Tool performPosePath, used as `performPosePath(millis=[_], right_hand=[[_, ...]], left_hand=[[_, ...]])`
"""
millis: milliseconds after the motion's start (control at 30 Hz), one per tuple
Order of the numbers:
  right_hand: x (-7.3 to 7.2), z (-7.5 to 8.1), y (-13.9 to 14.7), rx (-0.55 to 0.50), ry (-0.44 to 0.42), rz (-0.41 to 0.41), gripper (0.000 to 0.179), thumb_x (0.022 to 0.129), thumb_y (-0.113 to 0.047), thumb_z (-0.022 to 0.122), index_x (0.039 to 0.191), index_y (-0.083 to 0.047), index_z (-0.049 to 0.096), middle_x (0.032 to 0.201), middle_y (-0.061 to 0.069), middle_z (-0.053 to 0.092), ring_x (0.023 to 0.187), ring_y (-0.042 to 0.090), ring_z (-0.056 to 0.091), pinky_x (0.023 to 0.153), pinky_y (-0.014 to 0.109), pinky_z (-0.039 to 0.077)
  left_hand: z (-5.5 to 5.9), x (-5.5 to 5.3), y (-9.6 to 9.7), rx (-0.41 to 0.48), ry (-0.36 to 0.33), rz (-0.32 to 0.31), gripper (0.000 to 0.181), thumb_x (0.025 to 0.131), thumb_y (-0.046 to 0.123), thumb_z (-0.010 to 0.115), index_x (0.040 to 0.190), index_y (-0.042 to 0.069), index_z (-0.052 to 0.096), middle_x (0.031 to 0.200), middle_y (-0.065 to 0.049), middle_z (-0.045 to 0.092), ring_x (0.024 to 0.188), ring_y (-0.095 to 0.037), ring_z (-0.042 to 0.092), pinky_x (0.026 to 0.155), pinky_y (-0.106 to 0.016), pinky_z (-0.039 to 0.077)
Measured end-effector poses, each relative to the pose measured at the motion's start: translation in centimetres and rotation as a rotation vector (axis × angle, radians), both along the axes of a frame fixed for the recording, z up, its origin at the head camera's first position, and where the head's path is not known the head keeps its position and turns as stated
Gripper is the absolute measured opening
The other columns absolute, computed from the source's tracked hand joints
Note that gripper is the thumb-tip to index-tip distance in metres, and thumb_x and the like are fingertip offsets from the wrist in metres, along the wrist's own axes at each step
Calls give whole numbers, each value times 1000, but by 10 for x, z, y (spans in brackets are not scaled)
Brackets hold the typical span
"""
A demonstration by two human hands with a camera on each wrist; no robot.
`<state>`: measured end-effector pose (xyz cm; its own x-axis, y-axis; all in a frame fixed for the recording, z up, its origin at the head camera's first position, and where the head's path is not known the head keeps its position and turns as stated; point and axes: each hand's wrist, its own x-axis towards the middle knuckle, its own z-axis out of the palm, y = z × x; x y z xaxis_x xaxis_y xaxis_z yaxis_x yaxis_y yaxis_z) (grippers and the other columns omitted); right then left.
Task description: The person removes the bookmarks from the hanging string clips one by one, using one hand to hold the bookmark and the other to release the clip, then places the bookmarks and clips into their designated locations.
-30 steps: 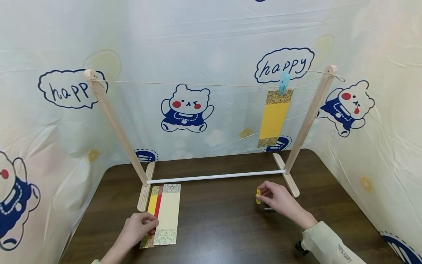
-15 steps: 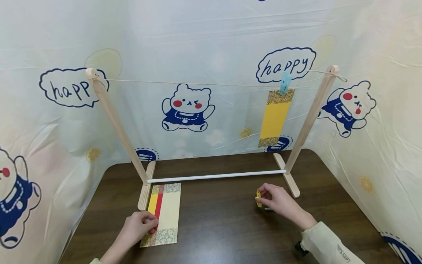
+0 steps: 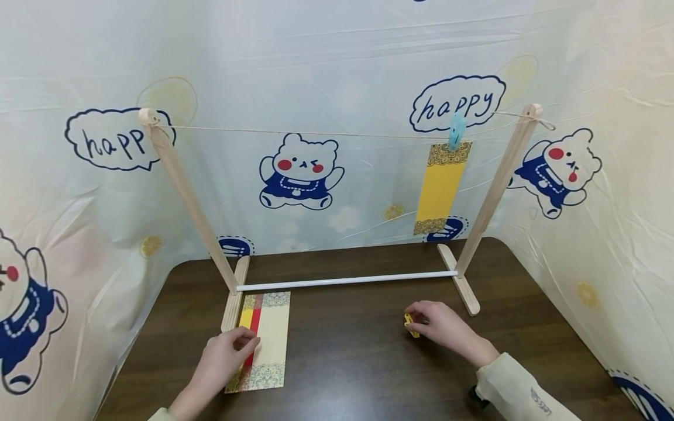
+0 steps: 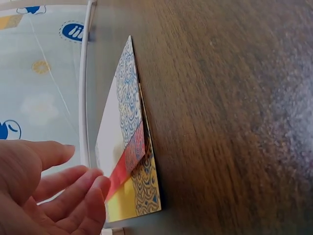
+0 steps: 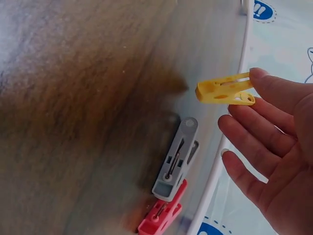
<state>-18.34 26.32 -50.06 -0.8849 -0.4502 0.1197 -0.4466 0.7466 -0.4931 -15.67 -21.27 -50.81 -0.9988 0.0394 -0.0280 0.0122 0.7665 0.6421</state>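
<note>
My right hand (image 3: 444,327) pinches a yellow clothespin (image 5: 222,92) between thumb and fingertips, above the table. In the right wrist view a grey clothespin (image 5: 177,159) and a red clothespin (image 5: 161,211) lie below that hand. My left hand (image 3: 221,358) hovers over overlapping paper strips, thumb and fingers apart and nothing held. The cream strip (image 3: 272,333) lies on top, with a red strip (image 3: 255,321) and a yellow strip (image 4: 124,200) showing beside it. Lace-like patterns border their ends. From the string (image 3: 316,134) hangs another yellow strip (image 3: 441,187), clipped by a blue clothespin (image 3: 457,130).
The string is tied between two wooden posts, left (image 3: 189,202) and right (image 3: 495,193), on flat wooden feet. A white rod (image 3: 347,280) joins the posts low down. Behind the dark wooden table (image 3: 347,356) hangs a printed curtain (image 3: 358,58).
The right hand has shifted slightly left and nearer, and the yellow clothespin has tilted in its fingers. The left hand has moved slightly up and right over the strips; its fingers have spread apart.
</note>
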Motion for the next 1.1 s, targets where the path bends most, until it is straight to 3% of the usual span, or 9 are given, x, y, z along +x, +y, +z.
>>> performPosePath(millis=[167, 400, 767, 1100], right_hand=[[0, -5, -2, 44, 51, 35, 18, 90, -16, 82, 104, -7, 75, 89, -5, 69, 79, 9, 63, 69, 30, 55], [-1, -10, -4, 86, 119, 82, 18, 87, -13, 84, 102, -8, 75, 90, -1, 70, 78, 11, 64, 68, 30, 54], [2, -14, -5, 161, 113, 83, 21, 84, -17, 88, 98, -11, 74, 86, -5, 67, 78, 10, 59, 67, 33, 51], [5, -13, -5, 170, 123, 96, 22, 83, -18, 89, 99, -12, 75, 90, -4, 68, 82, 14, 60, 69, 35, 52]], left_hand=[[4, -2, 6, -33, 66, -16, 15, 92, 17, 80, 102, 6, 78, 88, 2, 74, 79, -12, 65, 71, -30, 58], [7, -5, 14, -63, 172, -56, 11, 89, 14, 83, 98, 9, 78, 84, 4, 72, 75, -10, 63, 70, -31, 57], [8, -8, 25, -32, 251, -79, 12, 89, 11, 82, 98, 4, 78, 87, 1, 76, 73, -13, 70, 71, -34, 61], [11, -9, 31, 13, 317, -78, 6, 88, 10, 82, 90, 13, 77, 82, 7, 74, 70, -7, 67, 67, -32, 59]])
